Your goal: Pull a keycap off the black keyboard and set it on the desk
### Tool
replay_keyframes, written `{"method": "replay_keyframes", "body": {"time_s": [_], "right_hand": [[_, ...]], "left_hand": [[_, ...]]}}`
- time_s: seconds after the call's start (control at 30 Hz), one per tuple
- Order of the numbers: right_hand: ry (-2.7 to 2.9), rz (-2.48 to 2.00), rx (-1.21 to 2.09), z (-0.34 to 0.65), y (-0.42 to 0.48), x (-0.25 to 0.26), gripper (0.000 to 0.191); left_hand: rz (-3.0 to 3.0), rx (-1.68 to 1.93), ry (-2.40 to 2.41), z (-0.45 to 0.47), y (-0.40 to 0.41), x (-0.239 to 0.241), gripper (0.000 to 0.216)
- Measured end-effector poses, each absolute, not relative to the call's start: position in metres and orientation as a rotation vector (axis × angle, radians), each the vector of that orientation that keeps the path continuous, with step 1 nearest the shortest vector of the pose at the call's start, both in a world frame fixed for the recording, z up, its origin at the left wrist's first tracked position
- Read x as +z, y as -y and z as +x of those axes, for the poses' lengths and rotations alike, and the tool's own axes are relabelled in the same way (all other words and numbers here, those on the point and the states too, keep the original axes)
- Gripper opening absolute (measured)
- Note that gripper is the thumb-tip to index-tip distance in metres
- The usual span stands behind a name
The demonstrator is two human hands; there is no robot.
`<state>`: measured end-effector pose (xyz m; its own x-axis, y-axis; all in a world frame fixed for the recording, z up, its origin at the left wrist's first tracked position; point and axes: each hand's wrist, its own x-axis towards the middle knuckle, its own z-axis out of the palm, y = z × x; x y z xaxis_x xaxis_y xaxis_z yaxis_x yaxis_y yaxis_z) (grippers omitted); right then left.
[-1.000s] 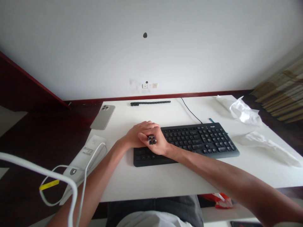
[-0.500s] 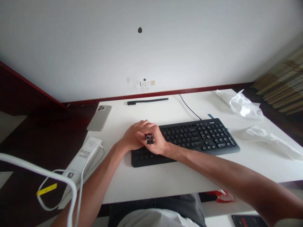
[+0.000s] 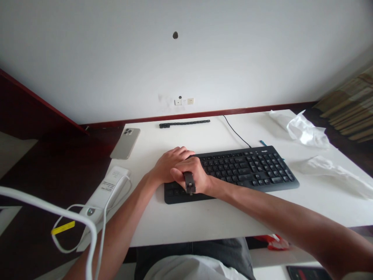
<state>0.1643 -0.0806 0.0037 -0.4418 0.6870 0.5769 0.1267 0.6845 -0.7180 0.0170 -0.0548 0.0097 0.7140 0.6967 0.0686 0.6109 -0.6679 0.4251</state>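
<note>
A black keyboard (image 3: 250,169) lies on the white table (image 3: 221,217). My right hand (image 3: 194,177) is over the keyboard's left end, shut on a small dark tool (image 3: 189,183) whose end points toward me. My left hand (image 3: 170,163) rests flat on the keyboard's left edge, just behind and partly under the right hand. What the tool's far end touches is hidden by my fingers.
A row of loose black keycaps (image 3: 184,124) lies at the table's back edge. A phone (image 3: 125,137) lies face down at the left corner. A white power brick with cable (image 3: 101,192) sits at the left edge. Crumpled white plastic (image 3: 305,132) lies at the right.
My right hand has turned and drawn slightly toward me, so the tool now shows its length instead of its square end. The left hand has stayed put.
</note>
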Motion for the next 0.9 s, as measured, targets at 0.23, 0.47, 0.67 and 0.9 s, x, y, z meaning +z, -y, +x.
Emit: {"method": "replay_keyframes", "body": {"time_s": [0.23,0.47,0.67,0.9], "right_hand": [[1.874,-0.564,0.749,0.164,0.080,0.003,0.049],[1.395,-0.782,1.115,0.162,0.073,0.007,0.049],[0.868,-0.787,1.456,0.163,0.055,0.028,0.052],[0.704,-0.743,1.643,0.170,0.045,0.043,0.054]], "left_hand": [[2.542,0.338,-1.034,0.019,0.056,0.011,0.033],[2.437,0.408,-1.137,0.023,0.060,0.017,0.030],[2.432,0.410,-1.128,0.020,0.057,0.013,0.035],[2.379,0.517,-1.079,0.016,0.052,0.006,0.040]]}}
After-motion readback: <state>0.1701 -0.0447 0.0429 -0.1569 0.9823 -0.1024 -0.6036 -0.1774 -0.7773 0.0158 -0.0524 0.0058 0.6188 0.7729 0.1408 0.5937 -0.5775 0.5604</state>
